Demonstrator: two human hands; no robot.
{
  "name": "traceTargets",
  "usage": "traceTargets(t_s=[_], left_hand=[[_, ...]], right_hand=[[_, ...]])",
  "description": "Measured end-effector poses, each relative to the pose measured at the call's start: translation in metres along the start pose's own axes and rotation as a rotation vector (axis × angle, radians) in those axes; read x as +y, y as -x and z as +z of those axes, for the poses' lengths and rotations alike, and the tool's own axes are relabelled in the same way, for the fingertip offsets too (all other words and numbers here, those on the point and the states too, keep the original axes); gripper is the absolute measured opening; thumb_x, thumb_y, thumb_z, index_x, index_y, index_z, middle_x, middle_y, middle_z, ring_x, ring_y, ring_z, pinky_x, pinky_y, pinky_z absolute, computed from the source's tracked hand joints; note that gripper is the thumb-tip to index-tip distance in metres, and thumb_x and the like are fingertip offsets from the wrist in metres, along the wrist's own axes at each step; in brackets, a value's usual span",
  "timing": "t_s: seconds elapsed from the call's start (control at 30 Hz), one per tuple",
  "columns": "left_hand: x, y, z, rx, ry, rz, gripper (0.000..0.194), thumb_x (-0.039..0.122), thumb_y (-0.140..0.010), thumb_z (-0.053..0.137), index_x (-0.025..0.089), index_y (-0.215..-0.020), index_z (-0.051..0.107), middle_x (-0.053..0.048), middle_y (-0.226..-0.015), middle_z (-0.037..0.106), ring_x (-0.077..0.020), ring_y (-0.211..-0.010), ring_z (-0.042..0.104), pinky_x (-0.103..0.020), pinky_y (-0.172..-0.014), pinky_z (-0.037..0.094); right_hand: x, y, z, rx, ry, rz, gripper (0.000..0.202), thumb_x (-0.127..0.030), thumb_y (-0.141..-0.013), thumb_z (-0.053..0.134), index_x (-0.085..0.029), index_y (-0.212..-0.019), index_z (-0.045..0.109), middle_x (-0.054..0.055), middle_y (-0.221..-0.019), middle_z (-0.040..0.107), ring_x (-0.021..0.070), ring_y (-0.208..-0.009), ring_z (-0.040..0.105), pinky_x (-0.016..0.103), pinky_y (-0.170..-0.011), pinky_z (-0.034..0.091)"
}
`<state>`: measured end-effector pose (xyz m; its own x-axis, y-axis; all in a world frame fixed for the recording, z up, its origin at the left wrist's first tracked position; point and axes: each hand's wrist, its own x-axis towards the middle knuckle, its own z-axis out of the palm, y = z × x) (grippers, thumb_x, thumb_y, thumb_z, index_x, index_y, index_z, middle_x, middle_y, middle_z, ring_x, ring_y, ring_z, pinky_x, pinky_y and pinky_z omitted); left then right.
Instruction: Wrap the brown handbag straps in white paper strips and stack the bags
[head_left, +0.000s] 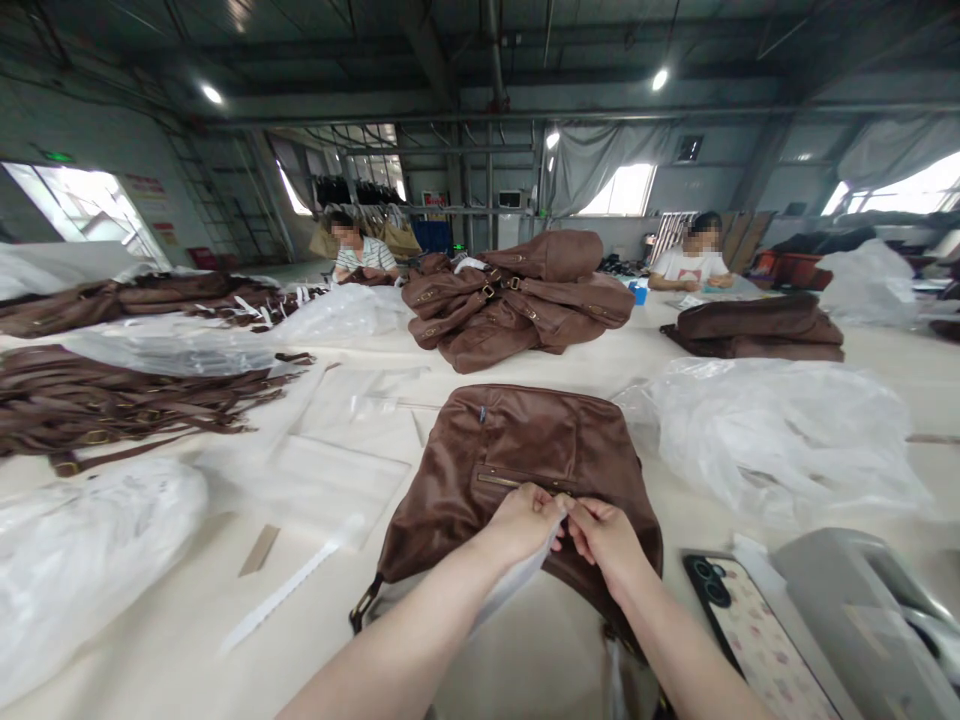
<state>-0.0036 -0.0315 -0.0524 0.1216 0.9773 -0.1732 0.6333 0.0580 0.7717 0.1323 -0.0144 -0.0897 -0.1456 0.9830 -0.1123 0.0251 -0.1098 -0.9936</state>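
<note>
A brown handbag point(525, 430) lies flat on the table before me, with a zipped pocket point(499, 481) on its upward side. Over that pocket, my left hand point(529, 515) and my right hand point(596, 530) meet fingertip to fingertip. Both pinch the upper end of a thin white strip point(514, 580), which hangs down toward me past my left wrist; its material is unclear. A metal ring fitting point(364, 603) shows at the bag's lower left corner.
Brown bags point(517, 310) are heaped beyond mine. Straps point(112, 400) lie left, clear plastic bags point(780, 430) right. A phone point(757, 620) and a grey machine point(855, 600) sit by my right arm. Two people point(364, 255) work across the table.
</note>
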Motion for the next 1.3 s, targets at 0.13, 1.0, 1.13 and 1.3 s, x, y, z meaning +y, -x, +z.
traceTargets(t_s=[0.13, 1.0, 1.13, 1.3], left_hand=[[-0.002, -0.003, -0.003, -0.008, -0.081, 0.027, 0.028, 0.035, -0.089, 0.043, 0.014, -0.086, 0.062, -0.006, -0.068, 0.068, -0.0151, -0.057, 0.063, -0.024, -0.056, 0.047], [-0.019, -0.025, -0.015, -0.136, -0.231, 0.181, 0.029, 0.033, -0.083, 0.039, 0.020, -0.073, 0.063, -0.004, -0.080, 0.069, -0.0212, -0.082, 0.063, -0.026, -0.073, 0.040], [-0.017, -0.022, -0.017, -0.129, -0.246, 0.183, 0.030, 0.034, -0.083, 0.038, 0.019, -0.073, 0.063, -0.004, -0.078, 0.069, -0.0214, -0.081, 0.063, -0.026, -0.072, 0.040], [-0.015, -0.021, -0.017, -0.131, -0.238, 0.168, 0.029, 0.033, -0.083, 0.039, 0.019, -0.074, 0.063, -0.003, -0.078, 0.068, -0.0208, -0.080, 0.062, -0.026, -0.071, 0.040]], right_hand=[[0.001, -0.001, 0.001, 0.021, 0.206, -0.066, 0.046, -0.056, -0.078, 0.055, -0.019, -0.051, 0.048, -0.005, -0.034, 0.042, 0.0070, -0.031, 0.032, 0.021, -0.035, 0.022], [-0.053, 0.216, -0.250, 0.598, 0.592, 0.134, 0.033, -0.050, -0.071, 0.066, -0.019, -0.078, 0.075, 0.007, -0.085, 0.073, 0.0255, -0.085, 0.065, 0.035, -0.080, 0.048], [-0.049, 0.219, -0.245, 0.663, 0.449, 0.091, 0.036, -0.050, -0.061, 0.074, -0.018, -0.077, 0.074, 0.009, -0.091, 0.072, 0.0247, -0.086, 0.065, 0.033, -0.078, 0.049], [-0.047, 0.239, -0.241, 0.768, 0.376, 0.031, 0.038, -0.054, -0.061, 0.073, -0.017, -0.068, 0.069, 0.009, -0.093, 0.070, 0.0233, -0.082, 0.064, 0.030, -0.069, 0.049]])
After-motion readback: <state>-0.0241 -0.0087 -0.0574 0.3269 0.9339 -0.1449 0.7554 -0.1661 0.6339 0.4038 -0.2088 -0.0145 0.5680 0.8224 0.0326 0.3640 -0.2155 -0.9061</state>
